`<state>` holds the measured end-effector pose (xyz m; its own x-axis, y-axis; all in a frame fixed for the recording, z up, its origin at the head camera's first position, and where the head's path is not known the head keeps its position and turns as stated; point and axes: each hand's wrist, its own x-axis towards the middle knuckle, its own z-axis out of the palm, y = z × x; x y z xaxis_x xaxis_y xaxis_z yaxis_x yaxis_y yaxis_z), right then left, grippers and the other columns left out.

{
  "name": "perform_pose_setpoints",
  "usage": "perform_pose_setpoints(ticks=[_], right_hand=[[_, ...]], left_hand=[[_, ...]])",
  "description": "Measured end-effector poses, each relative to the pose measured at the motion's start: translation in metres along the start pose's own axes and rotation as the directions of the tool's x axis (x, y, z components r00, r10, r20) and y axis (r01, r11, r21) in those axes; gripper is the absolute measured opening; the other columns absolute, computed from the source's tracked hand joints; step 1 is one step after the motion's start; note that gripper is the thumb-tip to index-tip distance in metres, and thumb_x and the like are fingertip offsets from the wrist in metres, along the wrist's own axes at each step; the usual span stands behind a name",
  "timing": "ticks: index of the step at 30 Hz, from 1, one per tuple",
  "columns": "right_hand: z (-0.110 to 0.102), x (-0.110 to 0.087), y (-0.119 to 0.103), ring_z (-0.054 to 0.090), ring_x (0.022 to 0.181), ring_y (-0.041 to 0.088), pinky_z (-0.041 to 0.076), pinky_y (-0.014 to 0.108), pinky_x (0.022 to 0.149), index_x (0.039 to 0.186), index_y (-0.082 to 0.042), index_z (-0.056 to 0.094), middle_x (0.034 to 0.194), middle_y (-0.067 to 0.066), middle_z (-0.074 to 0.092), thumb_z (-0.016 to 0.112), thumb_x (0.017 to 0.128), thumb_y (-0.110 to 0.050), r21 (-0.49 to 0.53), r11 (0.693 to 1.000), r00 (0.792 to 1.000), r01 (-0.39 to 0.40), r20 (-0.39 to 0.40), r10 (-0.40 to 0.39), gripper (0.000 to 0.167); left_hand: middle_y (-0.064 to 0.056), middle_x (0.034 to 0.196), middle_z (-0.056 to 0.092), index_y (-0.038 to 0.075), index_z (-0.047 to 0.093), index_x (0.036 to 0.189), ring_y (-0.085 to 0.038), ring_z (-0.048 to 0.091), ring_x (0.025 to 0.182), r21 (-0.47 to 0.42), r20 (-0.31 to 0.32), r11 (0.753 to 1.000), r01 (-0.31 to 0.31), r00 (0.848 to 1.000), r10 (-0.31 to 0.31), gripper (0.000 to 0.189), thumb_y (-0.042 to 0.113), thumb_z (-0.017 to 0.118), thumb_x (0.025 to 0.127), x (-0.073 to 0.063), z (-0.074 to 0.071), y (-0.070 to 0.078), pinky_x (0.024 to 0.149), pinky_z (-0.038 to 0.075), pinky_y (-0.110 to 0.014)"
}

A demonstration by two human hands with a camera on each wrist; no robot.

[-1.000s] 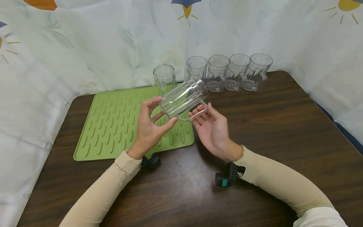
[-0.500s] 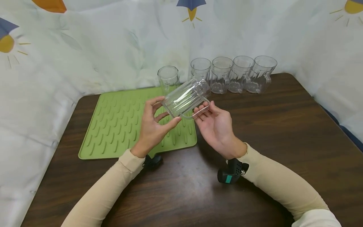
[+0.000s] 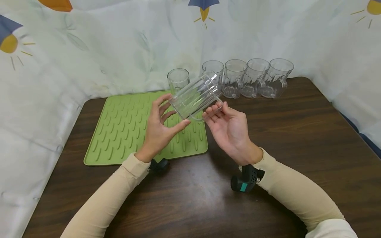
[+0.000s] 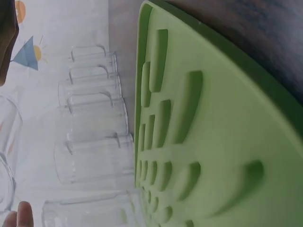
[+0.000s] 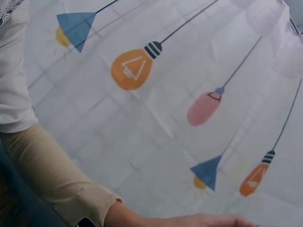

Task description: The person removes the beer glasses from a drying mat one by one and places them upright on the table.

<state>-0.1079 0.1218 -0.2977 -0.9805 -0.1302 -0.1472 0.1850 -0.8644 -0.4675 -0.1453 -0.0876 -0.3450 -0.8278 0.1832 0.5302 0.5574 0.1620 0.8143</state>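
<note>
A clear mug is held up at a slant over the green mat's right part in the head view. My left hand grips its lower left end, thumb on the near side and fingers on the far side. My right hand, palm turned up, holds the mug's handle with fingertips and thumb. In the left wrist view only part of the mug shows, with fingertips below it. The right wrist view catches just the side of the right hand; the mug is out of that frame.
Behind, several clear mugs stand upright in a row on the dark wooden table. Another clear glass stands at the back edge of the green ridged mat. A patterned white curtain surrounds the table.
The mug and both hands have risen slightly. The right fingers sit further round the handle than a second ago. The head view has shifted a little.
</note>
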Motion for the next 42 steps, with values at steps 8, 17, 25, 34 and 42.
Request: perform_pose_setpoints(ticks=[8,17,25,34,42], right_hand=[[-0.003,-0.002,-0.001,0.059,0.08,0.013,0.053,0.027,0.092,0.081,-0.013,0.058,0.082,-0.002,0.058,0.032,0.114,-0.023,-0.044,0.998,0.999,0.041,0.014,-0.041,0.043],[-0.014,0.001,-0.01,0.058,0.077,0.014,0.053,0.027,0.087,0.078,-0.013,0.059,0.078,-0.002,0.058,0.033,0.113,-0.023,-0.113,0.987,0.993,0.113,0.039,-0.109,0.045],[-0.022,0.003,-0.021,0.057,0.077,0.015,0.052,0.026,0.086,0.078,-0.012,0.059,0.079,-0.001,0.059,0.035,0.113,-0.023,-0.171,0.971,0.985,0.169,0.074,-0.159,0.044],[-0.031,0.004,-0.034,0.059,0.08,0.015,0.054,0.025,0.086,0.081,-0.01,0.06,0.081,-0.001,0.06,0.036,0.113,-0.025,-0.234,0.944,0.969,0.231,0.136,-0.204,0.043],[-0.04,0.006,-0.042,0.06,0.082,0.015,0.054,0.025,0.087,0.082,-0.01,0.059,0.083,-0.001,0.058,0.038,0.113,-0.02,-0.319,0.908,0.961,0.271,0.145,-0.236,0.039]], left_hand=[[-0.005,0.162,0.041,0.012,0.037,0.158,-0.019,0.048,0.15,0.106,0.026,0.992,0.063,0.997,-0.066,0.084,0.006,0.082,0.088,-0.005,-0.014,-0.004,0.115,0.05,-0.037],[-0.002,0.169,0.034,0.017,0.029,0.164,-0.022,0.04,0.155,0.297,0.067,0.942,0.157,0.98,-0.185,0.075,0.025,0.068,0.101,-0.013,-0.034,-0.012,0.119,0.047,-0.04],[-0.01,0.172,0.026,0.022,0.018,0.168,-0.046,0.049,0.144,0.464,0.103,0.862,0.205,0.954,-0.283,0.08,0.039,0.063,0.103,-0.019,-0.061,-0.016,0.106,0.053,-0.062],[-0.009,0.175,0.012,0.017,0.008,0.168,-0.037,0.017,0.163,0.619,0.17,0.771,0.151,0.932,-0.319,0.085,0.044,0.058,0.105,-0.026,-0.092,-0.013,0.129,0.023,-0.062],[-0.009,0.176,0.004,0.014,0.003,0.167,-0.033,0.008,0.164,0.697,0.195,0.705,0.129,0.912,-0.36,0.09,0.05,0.056,0.105,-0.033,-0.106,-0.012,0.131,0.019,-0.061]])
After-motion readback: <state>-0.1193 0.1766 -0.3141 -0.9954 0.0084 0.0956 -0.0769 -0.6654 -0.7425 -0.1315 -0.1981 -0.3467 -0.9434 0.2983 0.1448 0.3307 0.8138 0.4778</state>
